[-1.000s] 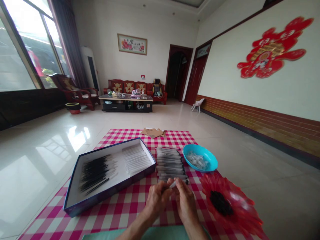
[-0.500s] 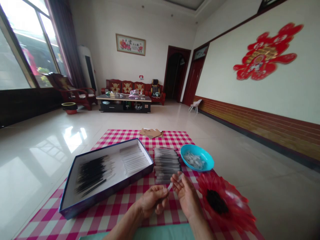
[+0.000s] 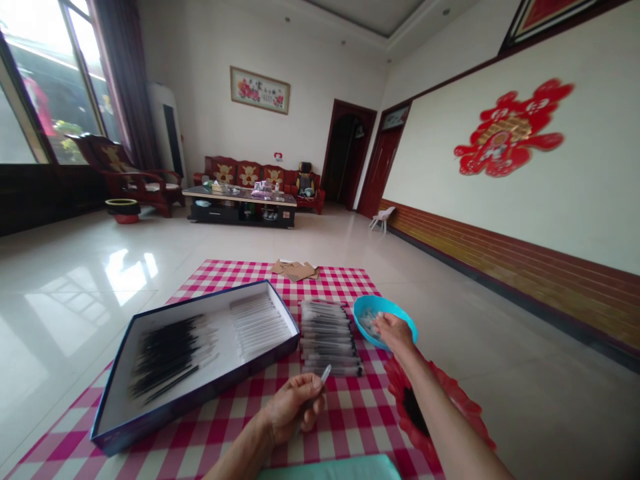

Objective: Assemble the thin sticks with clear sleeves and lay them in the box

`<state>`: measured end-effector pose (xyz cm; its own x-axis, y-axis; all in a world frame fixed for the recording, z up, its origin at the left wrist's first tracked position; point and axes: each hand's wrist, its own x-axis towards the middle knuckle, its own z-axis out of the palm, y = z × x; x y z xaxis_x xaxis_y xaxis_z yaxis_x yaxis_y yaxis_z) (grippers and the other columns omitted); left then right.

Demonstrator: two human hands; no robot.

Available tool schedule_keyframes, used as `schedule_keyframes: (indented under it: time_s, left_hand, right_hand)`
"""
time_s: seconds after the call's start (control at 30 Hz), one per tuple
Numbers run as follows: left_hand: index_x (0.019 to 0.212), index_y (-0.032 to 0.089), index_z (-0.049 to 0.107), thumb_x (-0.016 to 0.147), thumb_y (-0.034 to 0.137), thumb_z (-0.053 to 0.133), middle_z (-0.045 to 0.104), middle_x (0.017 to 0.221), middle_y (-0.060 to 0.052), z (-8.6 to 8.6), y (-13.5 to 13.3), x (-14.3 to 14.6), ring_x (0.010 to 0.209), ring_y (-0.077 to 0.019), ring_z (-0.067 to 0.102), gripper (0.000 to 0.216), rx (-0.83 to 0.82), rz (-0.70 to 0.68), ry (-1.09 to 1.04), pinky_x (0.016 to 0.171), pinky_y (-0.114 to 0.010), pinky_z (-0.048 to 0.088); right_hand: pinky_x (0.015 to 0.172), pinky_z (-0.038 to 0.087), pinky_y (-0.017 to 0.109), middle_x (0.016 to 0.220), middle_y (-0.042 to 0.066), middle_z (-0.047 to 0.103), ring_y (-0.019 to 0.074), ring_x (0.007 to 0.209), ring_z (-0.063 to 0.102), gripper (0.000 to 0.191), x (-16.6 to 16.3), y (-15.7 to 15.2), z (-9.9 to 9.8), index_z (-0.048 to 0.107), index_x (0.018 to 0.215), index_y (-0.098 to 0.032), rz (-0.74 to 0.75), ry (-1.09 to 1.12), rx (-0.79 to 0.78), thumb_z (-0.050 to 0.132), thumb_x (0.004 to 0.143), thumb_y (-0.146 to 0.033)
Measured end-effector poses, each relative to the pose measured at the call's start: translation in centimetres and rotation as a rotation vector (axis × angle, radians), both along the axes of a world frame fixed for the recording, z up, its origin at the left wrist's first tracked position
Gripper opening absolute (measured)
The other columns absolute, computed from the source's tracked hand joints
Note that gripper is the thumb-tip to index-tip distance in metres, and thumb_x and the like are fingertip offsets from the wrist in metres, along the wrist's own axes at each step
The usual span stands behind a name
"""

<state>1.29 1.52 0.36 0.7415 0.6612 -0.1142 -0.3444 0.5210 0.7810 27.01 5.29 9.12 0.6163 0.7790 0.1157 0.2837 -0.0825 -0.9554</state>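
Right hand (image 3: 395, 331) has left the pen tube (image 3: 325, 374), now in the bowl (image 3: 367, 305), grip hidden, can't tell; left hand (image 3: 293, 407) pinches it over the cloth (image 3: 350, 427): light, stiff, slippery, hold mid-barrel

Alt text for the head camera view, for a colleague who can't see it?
The left hand holds a thin clear pen above a red checked cloth, while the right hand reaches into a blue bowl. A stack of pens lies between the bowl and an open box.
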Motion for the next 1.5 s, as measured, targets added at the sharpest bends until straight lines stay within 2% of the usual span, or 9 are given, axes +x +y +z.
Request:
schedule_keyframes:
  time_s: [0.13,0.27,0.37,0.63,0.77,0.9,1.17,1.33,1.5]
  left_hand:
    - [0.068,0.017,0.045,0.073,0.040,0.068,0.054,0.054,0.003,0.4,-0.2,-0.1,0.035,-0.0035,0.038,0.033,-0.011,-0.010,-0.009,0.034,-0.017,0.019]
    - [0.068,0.017,0.046,0.072,0.039,0.068,0.055,0.056,0.002,0.6,-0.2,-0.1,0.036,-0.0039,0.040,0.032,-0.032,-0.015,-0.007,0.034,-0.017,0.020]
    - [0.071,0.016,0.048,0.070,0.036,0.069,0.056,0.057,0.002,0.5,-0.1,-0.1,0.037,-0.0049,0.042,0.029,-0.043,-0.008,-0.027,0.035,-0.017,0.023]
    - [0.080,0.011,0.063,0.067,0.038,0.071,0.058,0.066,-0.003,2.3,-0.4,-0.7,0.051,-0.0088,0.050,0.031,0.090,0.098,-0.039,0.043,-0.019,0.034]
    - [0.082,0.011,0.067,0.075,0.040,0.062,0.057,0.060,-0.001,5.1,1.3,-2.1,0.050,-0.0075,0.046,0.030,0.461,0.202,0.274,0.048,-0.019,0.033]
    - [0.087,0.018,0.071,0.080,0.030,0.054,0.066,0.072,0.000,8.2,6.6,-4.6,0.067,-0.0128,0.058,0.022,0.963,0.458,1.094,0.061,-0.020,0.040]
    - [0.087,0.019,0.072,0.075,0.019,0.055,0.070,0.092,-0.008,8.7,16.0,-8.1,0.096,-0.0241,0.060,0.021,0.957,0.530,1.563,0.079,-0.029,0.042]
    - [0.085,0.019,0.073,0.074,0.020,0.058,0.071,0.090,-0.009,7.5,16.4,-7.8,0.095,-0.0238,0.061,0.018,0.975,0.489,1.625,0.079,-0.027,0.043]
    - [0.089,0.016,0.071,0.080,0.021,0.053,0.070,0.090,-0.010,9.3,14.8,-7.1,0.092,-0.0226,0.061,0.021,1.081,0.536,1.575,0.080,-0.028,0.042]
  right_hand:
    - [0.080,0.046,0.038,0.090,0.011,0.072,0.0310,0.099,0.061,0.019,0.6,-0.2,0.4,0.068,0.076,-0.019,-0.073,-0.074,0.034,0.065,0.060,-0.029]
    - [0.083,0.048,0.037,0.095,0.007,0.072,0.0273,0.094,0.064,0.029,-3.6,-3.3,-0.5,0.069,0.088,-0.021,0.080,-0.080,0.101,0.065,0.066,-0.038]
    - [0.075,0.052,0.035,0.100,0.009,0.071,0.0261,0.088,0.066,0.036,-8.1,-6.3,-2.9,0.067,0.097,-0.020,0.265,0.040,0.184,0.062,0.073,-0.047]
    - [0.078,0.052,0.033,0.096,0.006,0.073,0.0280,0.092,0.066,0.042,-12.0,-9.6,-8.8,0.070,0.096,-0.026,0.240,0.025,0.084,0.062,0.069,-0.057]
    - [0.072,0.055,0.033,0.089,0.005,0.075,0.0274,0.081,0.069,0.038,-12.0,-9.5,-8.5,0.071,0.091,-0.027,0.321,0.032,0.059,0.063,0.068,-0.056]
    - [0.073,0.056,0.033,0.086,0.006,0.075,0.0278,0.080,0.070,0.035,-11.8,-9.1,-9.8,0.071,0.090,-0.026,0.311,0.076,0.080,0.062,0.070,-0.054]
    - [0.070,0.056,0.032,0.089,0.006,0.074,0.0266,0.079,0.070,0.028,-11.8,-8.3,-12.0,0.070,0.091,-0.026,0.309,0.074,0.160,0.061,0.072,-0.046]
    - [0.071,0.056,0.033,0.089,0.007,0.074,0.0267,0.082,0.069,0.026,-12.0,-8.8,-10.7,0.068,0.093,-0.025,0.264,0.116,0.174,0.061,0.074,-0.042]
    - [0.089,0.048,0.040,0.103,0.007,0.070,0.0273,0.100,0.063,0.026,-10.8,-8.5,-11.0,0.068,0.101,-0.025,0.218,-0.193,0.299,0.054,0.079,-0.029]
